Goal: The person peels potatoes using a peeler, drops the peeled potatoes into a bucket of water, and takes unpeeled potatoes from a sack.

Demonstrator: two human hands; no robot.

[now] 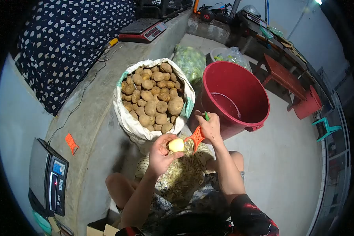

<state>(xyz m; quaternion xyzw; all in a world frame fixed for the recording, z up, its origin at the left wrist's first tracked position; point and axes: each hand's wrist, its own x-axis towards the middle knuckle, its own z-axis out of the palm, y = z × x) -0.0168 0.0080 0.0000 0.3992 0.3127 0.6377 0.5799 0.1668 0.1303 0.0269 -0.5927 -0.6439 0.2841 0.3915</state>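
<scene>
A pale yellow peeled potato (176, 145) sits in my left hand (161, 154), its fingers and thumb curled round it. My right hand (210, 126) is closed on an orange peeler (196, 137), whose head is just right of the potato; a bit of green shows at the top of my fist. Beyond both hands stands a white sack (124, 114) full of unpeeled brown potatoes (150, 107). Below my hands, a heap of peelings (181, 175) lies between my legs.
A large red tub (236, 122) stands right of the sack, with a bag of greens (189, 63) behind. On the left ledge are a digital scale (56, 185) and another orange peeler (71, 144). A red bench (283, 78) and green stool (327, 128) stand right.
</scene>
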